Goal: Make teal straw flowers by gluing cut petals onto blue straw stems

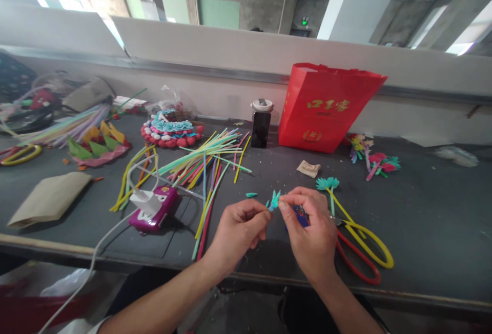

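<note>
Both of my hands meet above the near edge of the dark table. My left hand and my right hand each pinch a small teal cut-straw flower piece between thumb and fingers. A dark blue object shows under my right palm; I cannot make it out. A finished teal flower on a stem lies just beyond my right hand. A small teal scrap rests on the table ahead of my left hand.
Yellow and red scissors lie right of my hands. A fan of coloured straws, a purple gadget with a white plug and cable, a dark bottle, a red bag, a layered flower piece and a brown envelope lie around.
</note>
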The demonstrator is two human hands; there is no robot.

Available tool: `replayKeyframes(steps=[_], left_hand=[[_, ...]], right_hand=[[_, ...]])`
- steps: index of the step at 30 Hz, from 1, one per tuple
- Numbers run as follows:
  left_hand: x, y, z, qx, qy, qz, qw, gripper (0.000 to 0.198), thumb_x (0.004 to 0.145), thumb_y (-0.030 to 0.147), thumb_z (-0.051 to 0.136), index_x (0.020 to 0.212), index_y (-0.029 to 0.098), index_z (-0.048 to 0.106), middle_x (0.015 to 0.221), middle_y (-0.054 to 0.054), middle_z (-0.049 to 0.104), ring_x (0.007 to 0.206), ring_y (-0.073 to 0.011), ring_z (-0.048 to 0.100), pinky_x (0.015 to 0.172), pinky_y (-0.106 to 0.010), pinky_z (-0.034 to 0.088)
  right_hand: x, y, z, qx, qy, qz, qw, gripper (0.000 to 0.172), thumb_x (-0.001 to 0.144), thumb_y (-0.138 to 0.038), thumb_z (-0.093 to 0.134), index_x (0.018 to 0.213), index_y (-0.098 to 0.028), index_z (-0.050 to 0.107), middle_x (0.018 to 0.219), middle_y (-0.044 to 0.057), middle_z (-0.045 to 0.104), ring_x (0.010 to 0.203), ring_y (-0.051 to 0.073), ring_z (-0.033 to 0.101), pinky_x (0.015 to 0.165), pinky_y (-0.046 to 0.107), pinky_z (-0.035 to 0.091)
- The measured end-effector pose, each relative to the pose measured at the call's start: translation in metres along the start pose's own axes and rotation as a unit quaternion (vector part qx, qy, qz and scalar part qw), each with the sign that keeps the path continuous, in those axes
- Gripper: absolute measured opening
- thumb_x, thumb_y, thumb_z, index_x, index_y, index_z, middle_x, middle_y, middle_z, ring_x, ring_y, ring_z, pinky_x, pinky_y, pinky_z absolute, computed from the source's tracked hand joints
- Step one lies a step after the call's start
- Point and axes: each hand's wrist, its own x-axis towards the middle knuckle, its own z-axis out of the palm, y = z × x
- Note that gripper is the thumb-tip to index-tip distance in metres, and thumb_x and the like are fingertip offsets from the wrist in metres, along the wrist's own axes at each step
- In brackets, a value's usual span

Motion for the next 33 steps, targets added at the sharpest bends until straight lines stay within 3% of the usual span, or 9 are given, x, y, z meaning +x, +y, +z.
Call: replayKeyframes(steps=[13, 19, 23, 33], left_hand=[[0.001, -0.001, 0.001, -0.012, -0.002, -0.002, 1.0, 0.023, 0.075, 0.037, 0.068, 0.069, 0.015, 0.061, 0.048, 0.004, 0.052, 0.036, -0.0038, 0.035, 0.036, -0.017, 0.023], [0.003, -0.003, -0.001, -0.06, -0.005, -0.02, 0.998, 0.021, 0.077, 0.035, 0.066, 0.072, 0.016, 0.058, 0.05, 0.005, 0.053, 0.036, -0.0043, 0.035, 0.035, -0.018, 0.02], [0.005, -0.003, -0.003, -0.098, -0.01, -0.035, 0.995, 0.018, 0.078, 0.033, 0.064, 0.074, 0.016, 0.059, 0.052, 0.004, 0.053, 0.037, -0.0042, 0.034, 0.035, -0.018, 0.019], [0.005, -0.003, -0.002, -0.123, -0.029, -0.044, 0.991, 0.015, 0.08, 0.029, 0.063, 0.079, 0.015, 0.061, 0.049, 0.004, 0.049, 0.041, -0.0042, 0.03, 0.038, -0.019, 0.012]], right_hand=[[0.0, 0.0, 0.0, 0.017, -0.005, 0.024, 1.0, 0.006, 0.089, -0.027, 0.059, 0.089, -0.023, 0.063, 0.093, 0.004, 0.064, 0.093, 0.021, 0.058, 0.085, 0.04, 0.045], [-0.001, -0.002, -0.005, 0.025, -0.003, 0.029, 0.999, 0.022, 0.088, -0.03, 0.061, 0.109, -0.024, 0.064, 0.111, 0.007, 0.065, 0.105, 0.024, 0.058, 0.092, 0.042, 0.045], [-0.001, -0.001, -0.007, 0.025, 0.008, 0.034, 0.999, 0.022, 0.087, -0.03, 0.063, 0.108, -0.024, 0.065, 0.11, 0.006, 0.065, 0.105, 0.024, 0.059, 0.093, 0.042, 0.045], [0.0, -0.005, -0.01, 0.01, 0.002, -0.011, 1.0, 0.021, 0.087, -0.025, 0.063, 0.108, -0.024, 0.063, 0.109, 0.006, 0.065, 0.104, 0.023, 0.059, 0.091, 0.04, 0.046]])
